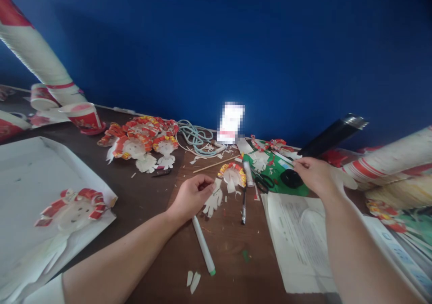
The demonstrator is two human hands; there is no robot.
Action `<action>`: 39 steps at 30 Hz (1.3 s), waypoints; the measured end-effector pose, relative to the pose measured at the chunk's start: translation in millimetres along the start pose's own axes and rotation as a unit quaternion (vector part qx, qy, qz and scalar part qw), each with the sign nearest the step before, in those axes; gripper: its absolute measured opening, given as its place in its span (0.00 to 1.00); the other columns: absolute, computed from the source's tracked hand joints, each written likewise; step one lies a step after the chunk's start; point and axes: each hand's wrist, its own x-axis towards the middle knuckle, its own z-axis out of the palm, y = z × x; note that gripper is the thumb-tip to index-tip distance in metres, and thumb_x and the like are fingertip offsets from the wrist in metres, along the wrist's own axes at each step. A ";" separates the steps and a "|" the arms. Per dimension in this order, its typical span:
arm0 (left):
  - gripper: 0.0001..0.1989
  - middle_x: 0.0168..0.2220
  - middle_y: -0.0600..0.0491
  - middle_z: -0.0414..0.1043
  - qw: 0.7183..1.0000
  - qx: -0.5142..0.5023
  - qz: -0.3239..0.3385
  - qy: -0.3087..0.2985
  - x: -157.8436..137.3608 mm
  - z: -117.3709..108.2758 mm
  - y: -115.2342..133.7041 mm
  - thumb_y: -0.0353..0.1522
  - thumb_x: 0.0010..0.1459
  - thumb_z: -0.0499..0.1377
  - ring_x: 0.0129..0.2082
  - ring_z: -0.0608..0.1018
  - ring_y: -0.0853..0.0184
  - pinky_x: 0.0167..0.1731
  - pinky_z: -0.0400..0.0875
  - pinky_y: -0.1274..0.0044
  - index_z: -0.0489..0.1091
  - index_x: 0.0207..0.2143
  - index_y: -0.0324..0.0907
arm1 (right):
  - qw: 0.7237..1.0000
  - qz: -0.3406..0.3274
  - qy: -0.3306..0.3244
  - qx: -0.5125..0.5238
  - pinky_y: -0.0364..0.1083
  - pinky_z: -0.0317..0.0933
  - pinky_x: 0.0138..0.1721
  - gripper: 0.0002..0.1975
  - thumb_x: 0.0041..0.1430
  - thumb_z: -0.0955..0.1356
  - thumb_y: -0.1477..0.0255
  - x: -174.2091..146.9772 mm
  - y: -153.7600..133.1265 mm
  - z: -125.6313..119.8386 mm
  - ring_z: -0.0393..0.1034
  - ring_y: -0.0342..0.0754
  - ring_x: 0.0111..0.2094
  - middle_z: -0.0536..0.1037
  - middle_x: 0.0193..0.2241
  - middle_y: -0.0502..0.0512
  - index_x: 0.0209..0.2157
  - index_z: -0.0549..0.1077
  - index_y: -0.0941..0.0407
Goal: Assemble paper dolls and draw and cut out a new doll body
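Note:
Fingers pinched, my left hand [192, 197] is closed at the top of a white paper cutout [213, 203] with finger-like ends. My right hand [315, 176] reaches over the green sheet [279, 178], thumb and fingers together near a pale strip [282, 159]; what they hold, if anything, is too small to name. Between the hands lies a paper face [232, 176] with a red and yellow curled rim. Beside it are a glue stick [248, 172], black-handled scissors [264, 182] and a black pen [243, 208]. A white marker with a green end [204, 246] lies below my left hand.
Finished-looking paper faces [138, 142] are piled at the back left. A white tray [101, 171] holds another face. Paper cups [84, 115], a coiled cable [194, 137], a lit phone [231, 122], a black bottle [332, 135] and printed sheets [297, 239] stand or lie around.

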 end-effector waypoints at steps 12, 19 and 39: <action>0.10 0.26 0.55 0.72 0.999 0.017 0.027 -0.003 2.6 1.9 -1.5 0.38 0.52 0.57 0.25 0.70 0.71 0.28 0.63 0.80 0.72 0.29 0.40 | 0.983 0.048 -0.123 -0.124 0.54 0.64 0.35 0.13 0.42 0.72 0.67 52.7 -26.9 25.3 0.74 0.60 0.36 0.79 0.37 0.67 0.32 0.80 0.57; 0.10 0.27 0.54 0.74 0.999 0.012 0.039 -0.011 3.2 3.2 -4.9 0.37 0.53 0.57 0.27 0.72 0.70 0.29 0.63 0.79 0.73 0.30 0.40 | 0.986 -0.121 0.079 0.088 0.48 0.63 0.45 0.18 0.54 0.68 0.59 12.5 -61.8 -20.5 0.72 0.52 0.43 0.77 0.43 0.57 0.43 0.78 0.53; 0.10 0.26 0.54 0.74 0.999 0.035 0.027 0.012 -1.5 0.6 -2.9 0.37 0.53 0.58 0.25 0.72 0.71 0.27 0.64 0.80 0.73 0.31 0.40 | 0.860 0.014 -0.002 0.510 0.43 0.60 0.24 0.25 0.52 0.70 0.53 -72.8 -97.1 12.6 0.65 0.43 0.22 0.79 0.33 0.53 0.47 0.74 0.55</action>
